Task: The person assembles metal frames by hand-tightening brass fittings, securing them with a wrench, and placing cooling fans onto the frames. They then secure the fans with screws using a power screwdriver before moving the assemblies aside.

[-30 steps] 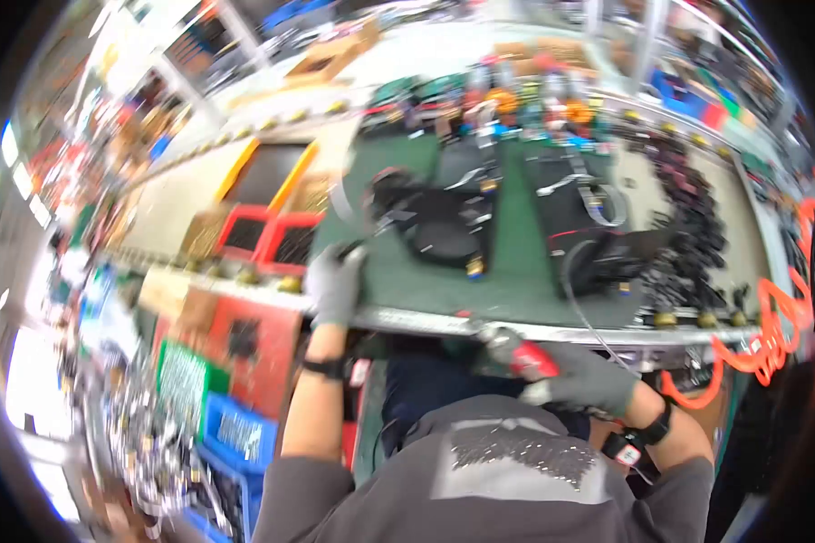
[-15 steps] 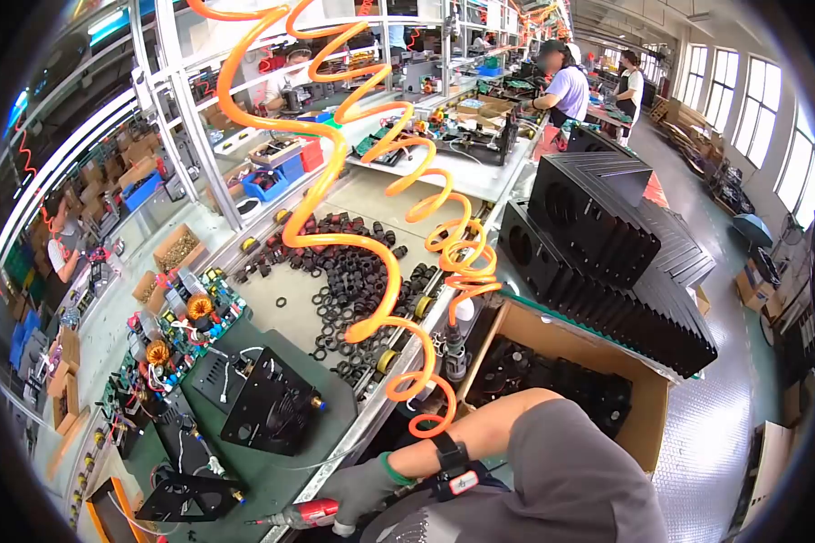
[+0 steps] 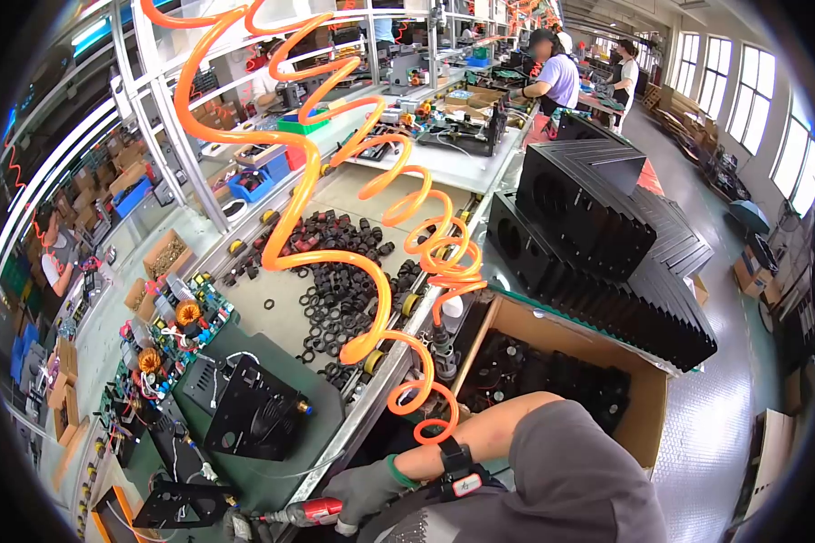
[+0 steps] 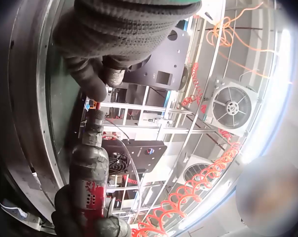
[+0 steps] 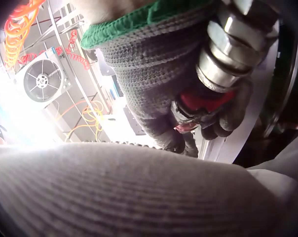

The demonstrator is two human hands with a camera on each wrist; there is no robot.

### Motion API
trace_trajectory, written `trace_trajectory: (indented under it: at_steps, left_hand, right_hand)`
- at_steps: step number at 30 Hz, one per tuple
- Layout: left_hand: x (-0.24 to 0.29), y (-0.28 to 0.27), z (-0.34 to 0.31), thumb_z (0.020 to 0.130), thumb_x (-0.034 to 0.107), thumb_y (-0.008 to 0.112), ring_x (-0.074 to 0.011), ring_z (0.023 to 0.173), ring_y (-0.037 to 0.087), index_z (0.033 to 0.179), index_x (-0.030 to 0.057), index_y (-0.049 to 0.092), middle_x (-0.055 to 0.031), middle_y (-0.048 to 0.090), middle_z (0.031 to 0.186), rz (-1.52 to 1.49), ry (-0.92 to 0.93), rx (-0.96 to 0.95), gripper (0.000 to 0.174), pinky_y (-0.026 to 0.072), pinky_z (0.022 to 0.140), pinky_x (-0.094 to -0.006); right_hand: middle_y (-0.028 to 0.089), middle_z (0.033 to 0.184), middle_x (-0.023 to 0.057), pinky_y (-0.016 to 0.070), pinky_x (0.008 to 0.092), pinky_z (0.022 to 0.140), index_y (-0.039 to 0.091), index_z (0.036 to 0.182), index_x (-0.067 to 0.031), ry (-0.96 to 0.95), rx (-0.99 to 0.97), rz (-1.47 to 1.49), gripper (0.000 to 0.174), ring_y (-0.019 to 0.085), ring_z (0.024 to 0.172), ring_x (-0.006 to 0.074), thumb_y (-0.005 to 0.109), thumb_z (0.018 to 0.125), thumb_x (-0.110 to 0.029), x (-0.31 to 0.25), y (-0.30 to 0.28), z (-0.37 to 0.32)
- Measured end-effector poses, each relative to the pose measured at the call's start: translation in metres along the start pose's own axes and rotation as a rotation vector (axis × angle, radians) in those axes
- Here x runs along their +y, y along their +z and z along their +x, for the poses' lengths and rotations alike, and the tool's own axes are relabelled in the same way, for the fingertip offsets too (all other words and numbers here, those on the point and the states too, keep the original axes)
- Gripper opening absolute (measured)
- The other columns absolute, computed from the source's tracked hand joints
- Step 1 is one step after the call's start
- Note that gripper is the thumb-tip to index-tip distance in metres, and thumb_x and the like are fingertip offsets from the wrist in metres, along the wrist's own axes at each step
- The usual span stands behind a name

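Red driver (image 3: pixel 312 513) at table's (image 4: pixel 44 98) near edge, clamped in right hand (image 3: pixel 369 491). Long axis runs bit-first toward left hand (image 4: pixel 122 37), just beside; cannot tell whether left hand grips anything.

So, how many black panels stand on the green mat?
2 in the head view: one panel nearer the picture's middle, another panel lower left, beside the left hand. More may be hidden below the frame.

bright windows (image 3: pixel 753 98) | floor (image 3: pixel 702 407) glare | dark curved edges | wrist views part-overexposed
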State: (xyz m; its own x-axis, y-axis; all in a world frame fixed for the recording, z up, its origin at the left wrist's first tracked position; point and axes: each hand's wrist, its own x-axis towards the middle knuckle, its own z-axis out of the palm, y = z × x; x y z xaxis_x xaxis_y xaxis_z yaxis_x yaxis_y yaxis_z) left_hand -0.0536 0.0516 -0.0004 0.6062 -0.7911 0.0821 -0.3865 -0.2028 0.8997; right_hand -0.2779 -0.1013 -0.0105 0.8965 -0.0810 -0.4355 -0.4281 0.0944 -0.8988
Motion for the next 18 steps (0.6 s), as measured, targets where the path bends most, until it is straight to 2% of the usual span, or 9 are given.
trace_trajectory:
  at_steps: [6,9,10,11,12,13,15,16,18]
  left_hand:
    - [0.022,0.012,-0.002,0.095,0.023,0.068,-0.0264,0.094,0.064,0.119,-0.0026,0.06,-0.0159,0.066,0.105,0.152,0.2,-0.038,0.036,0.0509,0.085,-0.0359]
    - [0.018,0.028,0.007,0.091,0.028,0.071,-0.0283,0.095,0.066,0.112,0.0,0.066,-0.0173,0.068,0.104,-0.712,-0.281,0.083,0.035,0.0509,0.085,-0.0366]
    - [-0.042,0.024,0.014,0.097,0.022,0.058,-0.0297,0.11,0.059,0.137,0.0006,0.051,-0.017,0.059,0.122,-0.709,-0.079,-0.003,0.046,0.0487,0.097,-0.0406]
    - [-0.021,0.031,0.012,0.091,0.0,0.06,-0.019,0.104,0.058,0.135,0.0009,0.047,-0.0071,0.059,0.109,-0.345,-0.034,0.007,0.047,0.0538,0.088,-0.0361]
    - [0.014,0.032,0.012,0.086,-0.011,0.058,-0.0172,0.101,0.059,0.131,-0.0016,0.049,-0.0083,0.06,0.11,-0.904,-0.378,0.044,0.047,0.0548,0.086,-0.0337]
    - [-0.006,0.036,0.013,0.088,0.0,0.061,-0.02,0.1,0.062,0.13,0.0002,0.05,-0.0093,0.06,0.11,-0.567,-0.152,-0.016,0.044,0.0554,0.085,-0.0359]
    - [0.014,0.044,0.008,0.088,-0.004,0.062,-0.0234,0.105,0.064,0.13,-0.001,0.049,-0.0116,0.06,0.111,-1.053,-0.344,-0.042,0.045,0.0566,0.086,-0.0376]
    - [0.012,0.05,0.01,0.086,-0.014,0.059,-0.0234,0.104,0.065,0.129,-0.0028,0.048,-0.0125,0.06,0.113,-1.046,-0.398,-0.01,0.046,0.0573,0.086,-0.0353]
    - [-0.001,0.06,0.009,0.088,-0.009,0.064,-0.024,0.105,0.066,0.128,-0.004,0.049,-0.013,0.06,0.112,-0.363,0.022,-0.102,0.043,0.057,0.087,-0.0339]
  right_hand:
    - [0.058,0.073,0.0038,0.0449,0.0329,0.056,0.059,0.094,-0.0021,0.018,-0.026,0.141,0.033,0.056,0.065,0.0158,0.074,0.075,-0.024,0.005,0.0,-0.01]
    - [0.057,0.074,0.001,0.0454,0.0305,0.06,0.06,0.096,-0.0021,-0.065,0.033,0.105,0.032,0.055,0.069,0.012,0.075,0.076,-0.022,0.02,0.003,-0.008]
    - [0.058,0.078,-0.0014,0.0464,0.0295,0.064,0.06,0.1,-0.0024,-0.101,0.082,0.096,0.034,0.055,0.074,0.0099,0.077,0.078,-0.022,0.028,0.004,-0.008]
    - [0.059,0.084,-0.0011,0.0484,0.0299,0.068,0.061,0.105,-0.0026,-0.11,0.042,0.062,0.039,0.056,0.078,0.0109,0.079,0.079,-0.026,0.017,-0.003,-0.022]
    - [0.062,0.091,0.0004,0.0492,0.0314,0.074,0.061,0.109,-0.0031,-0.17,0.06,0.056,0.045,0.057,0.084,0.0117,0.08,0.079,-0.031,0.028,-0.005,-0.02]
    - [0.063,0.096,0.0032,0.0486,0.0321,0.08,0.061,0.112,-0.0033,-0.237,0.103,0.014,0.05,0.057,0.089,0.013,0.08,0.079,-0.035,0.041,-0.007,-0.018]
    - [0.063,0.101,0.0064,0.0476,0.0322,0.085,0.06,0.12,-0.0028,-0.164,0.122,-0.09,0.058,0.057,0.093,0.0135,0.08,0.078,-0.039,0.021,-0.011,-0.037]
    - [0.062,0.099,0.0055,0.0475,0.0317,0.084,0.059,0.118,-0.0023,-0.153,0.173,-0.103,0.057,0.056,0.092,0.0124,0.081,0.078,-0.036,0.026,-0.01,-0.04]
    - [0.061,0.092,0.0019,0.0488,0.0285,0.075,0.059,0.114,-0.0022,-0.152,0.211,-0.049,0.048,0.056,0.083,0.0106,0.081,0.079,-0.026,0.019,-0.008,-0.048]
